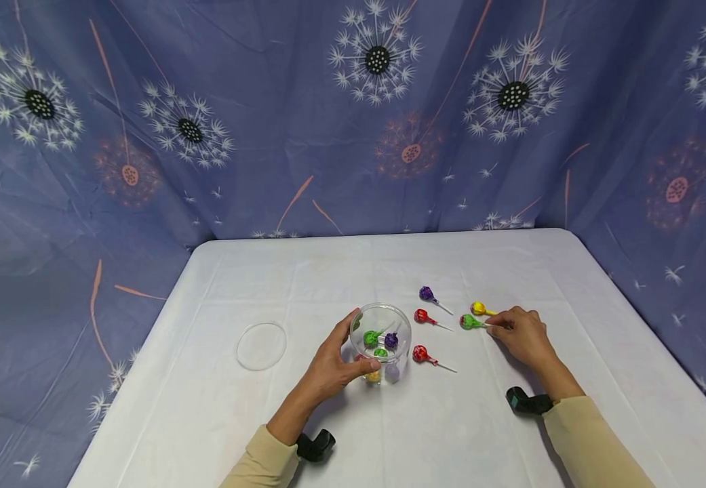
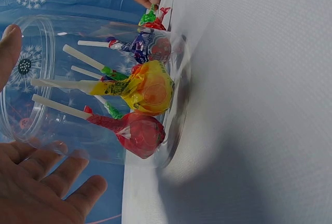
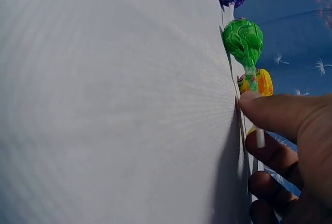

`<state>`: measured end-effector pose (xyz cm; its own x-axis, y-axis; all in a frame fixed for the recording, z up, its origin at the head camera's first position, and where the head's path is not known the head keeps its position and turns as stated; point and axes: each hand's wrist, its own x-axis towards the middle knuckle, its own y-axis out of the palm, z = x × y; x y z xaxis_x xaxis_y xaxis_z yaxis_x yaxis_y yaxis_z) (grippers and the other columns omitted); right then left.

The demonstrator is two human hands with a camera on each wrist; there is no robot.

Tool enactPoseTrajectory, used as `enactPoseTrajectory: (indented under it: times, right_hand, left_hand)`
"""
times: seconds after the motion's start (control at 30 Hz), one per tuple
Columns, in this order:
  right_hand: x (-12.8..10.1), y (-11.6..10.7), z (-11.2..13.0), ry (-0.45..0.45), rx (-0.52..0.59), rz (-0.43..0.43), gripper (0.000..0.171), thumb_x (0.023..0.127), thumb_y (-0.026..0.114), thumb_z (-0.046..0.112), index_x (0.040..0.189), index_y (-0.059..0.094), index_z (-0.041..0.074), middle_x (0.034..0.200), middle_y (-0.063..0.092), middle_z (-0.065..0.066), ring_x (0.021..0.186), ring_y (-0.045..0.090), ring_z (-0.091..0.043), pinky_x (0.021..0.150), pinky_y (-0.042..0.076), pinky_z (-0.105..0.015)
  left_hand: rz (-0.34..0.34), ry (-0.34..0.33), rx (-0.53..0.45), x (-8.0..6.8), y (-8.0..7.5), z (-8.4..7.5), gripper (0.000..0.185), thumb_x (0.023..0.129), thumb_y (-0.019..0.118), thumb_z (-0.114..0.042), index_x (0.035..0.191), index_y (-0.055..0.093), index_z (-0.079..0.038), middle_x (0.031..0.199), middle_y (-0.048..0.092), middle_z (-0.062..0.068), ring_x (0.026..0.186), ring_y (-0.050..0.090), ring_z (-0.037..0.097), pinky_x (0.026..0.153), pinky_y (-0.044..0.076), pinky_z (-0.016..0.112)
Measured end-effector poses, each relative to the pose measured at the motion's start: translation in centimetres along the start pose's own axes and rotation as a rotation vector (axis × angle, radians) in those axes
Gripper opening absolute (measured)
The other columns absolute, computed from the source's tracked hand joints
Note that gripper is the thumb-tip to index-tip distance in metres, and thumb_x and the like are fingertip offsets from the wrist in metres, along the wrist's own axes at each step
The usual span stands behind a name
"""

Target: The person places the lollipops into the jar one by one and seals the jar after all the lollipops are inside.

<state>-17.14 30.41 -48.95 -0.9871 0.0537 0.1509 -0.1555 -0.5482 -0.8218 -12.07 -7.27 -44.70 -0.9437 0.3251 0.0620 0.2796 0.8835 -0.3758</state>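
Note:
A clear round plastic jar [image 1: 406,339] stands on the table, and my left hand [image 1: 328,369] grips it with the thumb in front and fingers behind. Inside the jar are several wrapped lollipops, among them a yellow lollipop [image 2: 150,89] and a red lollipop [image 2: 141,133], sticks toward the mouth. To the right, my right hand [image 1: 523,337] pinches the white stick of a green lollipop [image 1: 468,322] between thumb and index finger. Just behind the green one lies a yellow lollipop [image 1: 478,308], partly hidden in the right wrist view.
Between the jar and my right hand lie a purple lollipop [image 1: 426,293], a red lollipop [image 1: 420,316] and a nearer red lollipop [image 1: 420,354]. A clear ring-shaped lid [image 1: 239,347] rests left of the jar on the white tablecloth [image 1: 163,413]. A blue dandelion-print curtain [image 1: 304,135] hangs behind.

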Motion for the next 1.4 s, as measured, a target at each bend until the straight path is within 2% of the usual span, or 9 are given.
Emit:
enactPoseTrajectory:
  times: [0.2,0.47,0.73,0.87,1.07,1.4]
  right_hand:
    - [-0.2,-0.5,0.4,0.002,0.043,-0.008,0.014,0.085,0.068,0.015,0.095,0.073,0.005,0.089,0.061,-0.011,0.084,0.041,-0.022,0.066,0.028,-0.031]
    - [-0.4,-1.4,2.0,-0.071,0.107,-0.05,0.016,0.087,0.068,0.021,0.094,0.074,0.009,0.086,0.062,-0.005,0.084,0.041,-0.017,0.065,0.032,-0.026]
    - [-0.8,-3.0,5.8,-0.149,0.259,-0.091,0.014,0.087,0.069,0.027,0.094,0.075,0.016,0.084,0.064,0.011,0.085,0.043,-0.007,0.075,0.034,-0.024]
    - [-1.0,-3.7,7.7,-0.151,0.304,-0.093,0.014,0.087,0.068,0.028,0.093,0.075,0.018,0.082,0.062,0.014,0.087,0.043,-0.005,0.078,0.034,-0.027]
    - [-1.4,-4.3,10.6,-0.162,0.36,-0.075,0.017,0.087,0.068,0.027,0.095,0.075,0.014,0.085,0.062,0.013,0.089,0.042,-0.004,0.079,0.033,-0.028]
    - [-1.9,-4.3,15.2,-0.27,0.451,-0.052,0.009,0.084,0.072,0.018,0.091,0.076,0.016,0.085,0.063,0.005,0.087,0.042,-0.008,0.073,0.032,-0.026]
  left_hand:
    - [0.0,0.004,0.005,0.1,0.0,0.0,0.093,0.074,0.078,-0.039,0.15,0.024,-0.029,0.153,0.034,0.005,0.142,0.03,0.033,0.112,0.026,0.06]
    - [0.002,0.002,0.009,0.1,0.1,0.0,0.093,0.074,0.078,-0.039,0.149,0.024,-0.031,0.153,0.033,0.005,0.142,0.029,0.032,0.113,0.026,0.058]
    - [-0.004,0.008,0.011,0.1,0.0,0.0,0.092,0.075,0.078,-0.04,0.149,0.024,-0.031,0.153,0.033,0.005,0.143,0.029,0.03,0.113,0.027,0.057]
    - [-0.003,0.002,0.017,0.1,0.0,0.0,0.093,0.074,0.078,-0.041,0.149,0.024,-0.03,0.153,0.033,0.005,0.142,0.029,0.03,0.113,0.027,0.056]
    - [-0.003,0.002,0.013,0.0,0.0,0.1,0.094,0.074,0.078,-0.041,0.15,0.024,-0.029,0.153,0.034,0.006,0.142,0.029,0.031,0.113,0.027,0.058]
    - [-0.003,0.002,-0.002,-0.1,0.0,0.0,0.093,0.074,0.078,-0.04,0.149,0.024,-0.03,0.154,0.032,0.005,0.143,0.028,0.03,0.113,0.027,0.057]
